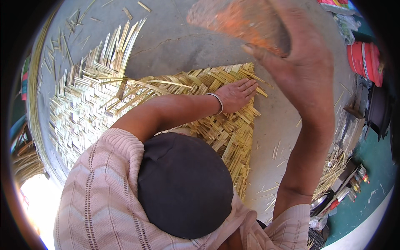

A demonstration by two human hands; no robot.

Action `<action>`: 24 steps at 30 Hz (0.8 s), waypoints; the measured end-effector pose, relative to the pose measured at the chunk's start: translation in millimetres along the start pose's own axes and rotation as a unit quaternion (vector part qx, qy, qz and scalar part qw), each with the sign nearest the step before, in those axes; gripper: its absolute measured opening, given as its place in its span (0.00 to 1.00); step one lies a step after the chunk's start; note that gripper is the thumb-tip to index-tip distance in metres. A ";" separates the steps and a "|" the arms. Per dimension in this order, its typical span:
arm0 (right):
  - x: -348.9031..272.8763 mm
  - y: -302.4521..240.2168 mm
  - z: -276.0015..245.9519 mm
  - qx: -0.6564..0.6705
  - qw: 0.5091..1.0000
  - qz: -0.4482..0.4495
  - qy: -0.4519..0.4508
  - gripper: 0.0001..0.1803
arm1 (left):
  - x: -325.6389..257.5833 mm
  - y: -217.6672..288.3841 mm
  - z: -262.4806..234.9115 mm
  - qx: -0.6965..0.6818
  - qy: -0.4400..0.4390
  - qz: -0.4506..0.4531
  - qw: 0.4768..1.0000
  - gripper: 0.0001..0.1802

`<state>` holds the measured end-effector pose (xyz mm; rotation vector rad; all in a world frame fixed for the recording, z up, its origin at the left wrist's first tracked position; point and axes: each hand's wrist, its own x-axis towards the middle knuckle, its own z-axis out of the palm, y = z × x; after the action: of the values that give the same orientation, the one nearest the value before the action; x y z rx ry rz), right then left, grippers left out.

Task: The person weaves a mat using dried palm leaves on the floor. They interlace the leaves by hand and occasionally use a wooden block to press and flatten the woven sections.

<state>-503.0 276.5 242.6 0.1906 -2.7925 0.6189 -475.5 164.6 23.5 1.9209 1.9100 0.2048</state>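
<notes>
The left hand [238, 95] lies flat, fingers extended, pressing on the folded edge of a woven split-reed mat [227, 129] spread across the grey concrete floor [162, 25]. Above the floor, the blurred right hand [306, 68] grips a rough orange-stained block [246, 26], its material unclear.

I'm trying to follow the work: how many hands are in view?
2: the left hand lies on the woven mat; the right hand is raised, gripping a blurred orange-streaked object.
</notes>
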 end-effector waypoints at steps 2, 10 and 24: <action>-6.1 4.9 21.7 -0.088 0.990 0.020 -0.107 0.27 | 1.4 -1.2 6.1 -0.009 0.019 -0.001 1.000 0.28; -48.8 49.1 105.7 -0.047 0.959 0.106 -0.260 0.36 | 8.9 0.4 17.6 -0.223 0.140 -0.061 0.963 0.21; -22.3 21.2 42.8 -0.179 0.968 0.088 -0.155 0.27 | 1.3 -2.0 4.5 -0.072 -0.013 -0.004 0.997 0.28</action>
<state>-495.8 278.6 190.4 -0.0393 -3.1876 0.1156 -475.6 164.9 18.4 1.8121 1.8333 0.3044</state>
